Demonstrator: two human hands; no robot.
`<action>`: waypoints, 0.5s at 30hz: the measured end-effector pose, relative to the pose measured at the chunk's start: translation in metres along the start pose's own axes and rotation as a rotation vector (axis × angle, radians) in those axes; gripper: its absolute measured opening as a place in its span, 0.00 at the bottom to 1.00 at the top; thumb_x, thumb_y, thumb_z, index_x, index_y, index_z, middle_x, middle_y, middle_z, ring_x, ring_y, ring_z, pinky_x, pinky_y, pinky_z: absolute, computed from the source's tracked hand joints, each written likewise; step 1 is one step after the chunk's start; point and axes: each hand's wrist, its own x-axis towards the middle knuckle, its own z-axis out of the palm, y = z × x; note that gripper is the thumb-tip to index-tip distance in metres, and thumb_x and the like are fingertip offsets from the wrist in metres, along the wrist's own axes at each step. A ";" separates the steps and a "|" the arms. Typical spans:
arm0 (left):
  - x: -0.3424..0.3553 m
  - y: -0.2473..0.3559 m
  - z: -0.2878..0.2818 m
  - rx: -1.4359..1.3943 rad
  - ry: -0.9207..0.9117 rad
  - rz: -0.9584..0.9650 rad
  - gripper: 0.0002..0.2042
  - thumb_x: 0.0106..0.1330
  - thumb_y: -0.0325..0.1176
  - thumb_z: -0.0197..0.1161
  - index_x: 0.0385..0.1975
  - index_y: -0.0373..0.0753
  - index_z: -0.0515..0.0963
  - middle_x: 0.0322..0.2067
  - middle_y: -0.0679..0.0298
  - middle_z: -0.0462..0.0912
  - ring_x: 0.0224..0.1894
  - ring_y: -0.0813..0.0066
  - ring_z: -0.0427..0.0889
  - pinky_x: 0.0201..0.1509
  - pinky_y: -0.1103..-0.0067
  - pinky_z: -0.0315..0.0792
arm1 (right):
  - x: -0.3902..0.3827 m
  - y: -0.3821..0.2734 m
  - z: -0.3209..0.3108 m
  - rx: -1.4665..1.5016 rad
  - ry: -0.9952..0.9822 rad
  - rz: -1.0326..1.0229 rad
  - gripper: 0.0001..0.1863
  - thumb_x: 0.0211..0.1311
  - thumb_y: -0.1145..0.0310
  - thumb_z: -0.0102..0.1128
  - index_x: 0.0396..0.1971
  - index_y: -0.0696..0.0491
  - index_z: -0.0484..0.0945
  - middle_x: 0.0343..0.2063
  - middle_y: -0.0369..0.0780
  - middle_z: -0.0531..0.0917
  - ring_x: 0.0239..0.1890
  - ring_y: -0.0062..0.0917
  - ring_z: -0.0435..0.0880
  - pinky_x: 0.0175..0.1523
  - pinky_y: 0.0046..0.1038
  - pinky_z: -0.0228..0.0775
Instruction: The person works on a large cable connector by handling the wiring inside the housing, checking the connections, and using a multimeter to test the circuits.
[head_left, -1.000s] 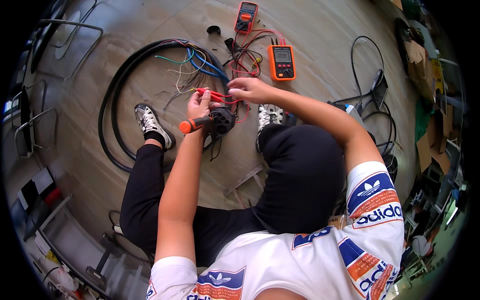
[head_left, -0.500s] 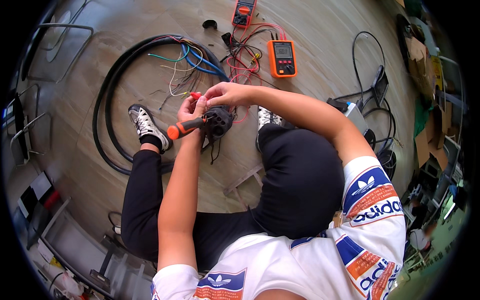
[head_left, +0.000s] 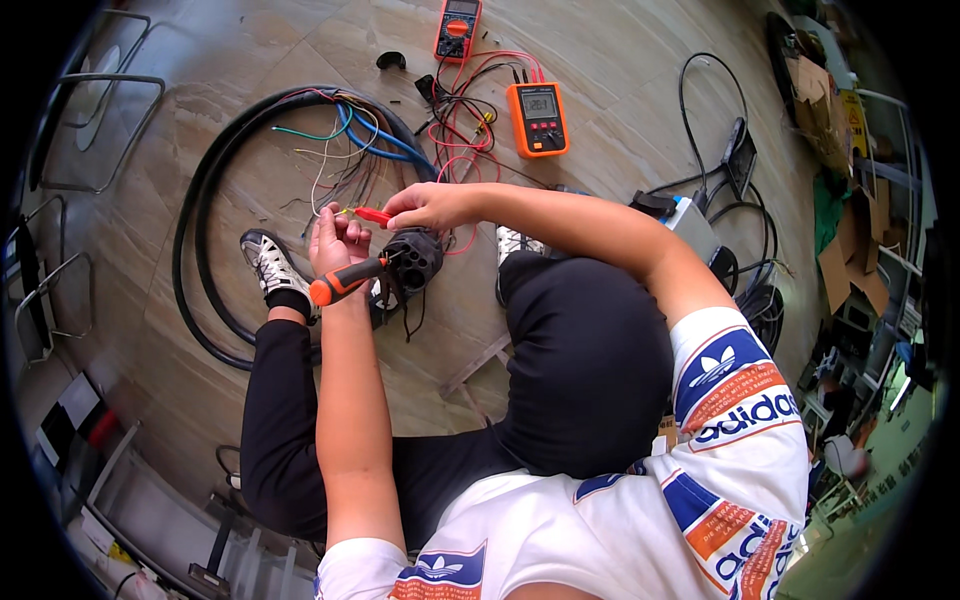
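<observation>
My right hand (head_left: pixel 432 205) pinches a red alligator clip (head_left: pixel 373 215) that points left toward my left hand. The clip's tip meets a thin wire with a yellow end (head_left: pixel 346 211). My left hand (head_left: pixel 337 240) has its fingertips closed at that wire, its other fingers loosely curled. Below the hands sits a round black connector (head_left: pixel 412 262) with several holes. A screwdriver with an orange and black handle (head_left: pixel 345 282) stands out from the connector, across my left wrist, its tip hidden. Several loose coloured wires (head_left: pixel 355 150) fan out from a thick cable beyond my left hand.
The thick black cable (head_left: pixel 185 230) lies coiled on the floor around my left shoe (head_left: pixel 272 262). Ahead are an orange meter (head_left: pixel 540 120), a red multimeter (head_left: pixel 457 30) and tangled test leads (head_left: pixel 465 115). A black cord (head_left: pixel 740 160) and cardboard (head_left: pixel 850 250) lie to the right.
My hands have moved apart: the left has shifted left with its palm turned up more, and the right now shows the red clip plainly. The whole view has shifted slightly.
</observation>
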 end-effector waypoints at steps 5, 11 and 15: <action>0.020 0.009 -0.025 -0.168 0.042 -0.035 0.10 0.76 0.38 0.59 0.43 0.37 0.76 0.23 0.72 0.71 0.23 0.80 0.69 0.28 0.78 0.68 | 0.005 0.007 0.000 -0.032 -0.006 -0.056 0.23 0.73 0.55 0.60 0.56 0.58 0.77 0.39 0.32 0.81 0.42 0.15 0.77 0.45 0.25 0.73; 0.071 0.002 -0.106 0.342 0.093 -0.152 0.08 0.73 0.37 0.61 0.41 0.39 0.77 0.22 0.72 0.73 0.17 0.80 0.67 0.21 0.78 0.66 | 0.005 0.016 0.000 -0.024 0.047 -0.034 0.23 0.72 0.55 0.60 0.56 0.59 0.77 0.39 0.33 0.81 0.42 0.16 0.77 0.47 0.26 0.72; 0.095 -0.041 -0.159 0.678 0.208 -0.216 0.07 0.69 0.36 0.63 0.37 0.39 0.76 0.21 0.68 0.74 0.17 0.75 0.73 0.21 0.78 0.70 | 0.002 0.013 -0.003 0.021 0.073 0.086 0.23 0.70 0.55 0.60 0.53 0.59 0.78 0.37 0.32 0.80 0.40 0.16 0.76 0.45 0.25 0.70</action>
